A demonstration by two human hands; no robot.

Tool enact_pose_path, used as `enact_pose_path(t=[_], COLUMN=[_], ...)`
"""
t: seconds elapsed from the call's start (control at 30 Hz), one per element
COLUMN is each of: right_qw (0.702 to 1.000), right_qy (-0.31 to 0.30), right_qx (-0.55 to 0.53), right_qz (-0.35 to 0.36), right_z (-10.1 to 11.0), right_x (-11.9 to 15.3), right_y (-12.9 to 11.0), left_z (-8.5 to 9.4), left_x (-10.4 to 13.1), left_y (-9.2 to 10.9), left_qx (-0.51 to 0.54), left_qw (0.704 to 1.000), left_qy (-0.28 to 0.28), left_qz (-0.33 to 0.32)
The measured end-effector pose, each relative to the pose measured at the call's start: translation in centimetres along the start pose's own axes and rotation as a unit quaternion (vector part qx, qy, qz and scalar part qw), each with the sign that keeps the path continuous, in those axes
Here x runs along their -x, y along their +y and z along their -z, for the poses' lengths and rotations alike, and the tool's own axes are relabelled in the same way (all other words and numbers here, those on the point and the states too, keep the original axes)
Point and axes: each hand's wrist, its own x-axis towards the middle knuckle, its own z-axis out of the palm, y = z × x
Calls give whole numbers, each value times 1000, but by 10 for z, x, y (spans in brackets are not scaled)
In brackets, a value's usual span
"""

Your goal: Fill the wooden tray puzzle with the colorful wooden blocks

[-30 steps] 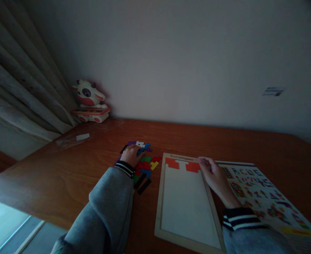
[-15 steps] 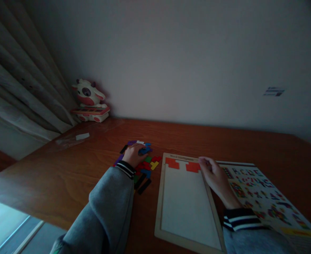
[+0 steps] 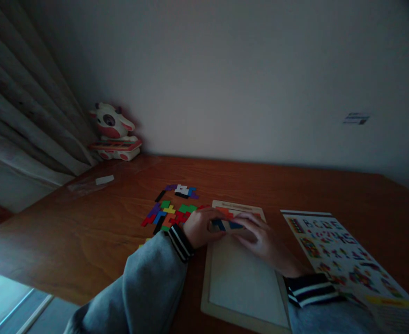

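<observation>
Both my hands meet over the upper part of a wooden puzzle board (image 3: 246, 283). Blue puzzle pieces (image 3: 219, 225) show between my fingers; whether they are one piece or two I cannot tell. My left hand (image 3: 203, 227) curls at the left rim, its fingers closed on the blue. From the right, my right hand (image 3: 260, 237) reaches across, thumb and fingers pinching at the blue as well. Just above the fingertips lie orange-red pieces (image 3: 225, 211) along the board's top edge, partly covered. The board's lower part is bare and pale.
Several coloured puzzle pieces (image 3: 169, 209) lie loose on the brown table (image 3: 103, 222) left of the board. A printed pattern sheet (image 3: 343, 253) lies to the right. At the back left stand a cow toy with a keyboard (image 3: 115, 132) and a clear plastic wrapper (image 3: 86, 185).
My left hand has moved right from the loose pieces to the board, bringing blue with it. My right hand has shifted left from the board's right rim to meet it.
</observation>
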Motion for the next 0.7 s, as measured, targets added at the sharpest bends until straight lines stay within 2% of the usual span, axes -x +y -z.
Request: enact_pose_path(t=[0.2, 0.37, 0.43, 0.53, 0.7], right_qw=[999, 998, 998, 997, 997], right_qy=[7, -12, -13, -10, -31], right_qx=[14, 0, -3, -5, -13], right_qz=[-49, -63, -69, -80, -63], right_z=[0, 3, 3, 3, 6], right_x=[4, 4, 3, 2, 1], right_y=[12, 14, 12, 10, 5], left_z=[-10, -19, -22, -23, -21], left_x=[5, 9, 10, 10, 10], left_y=[-1, -2, -1, 1, 3], left_qx=[-9, -23, -43, -78, -99], left_qw=[998, 986, 979, 973, 969], left_qy=[-19, -54, -79, -103, -110], left_qz=[-51, -157, -182, -189, -196])
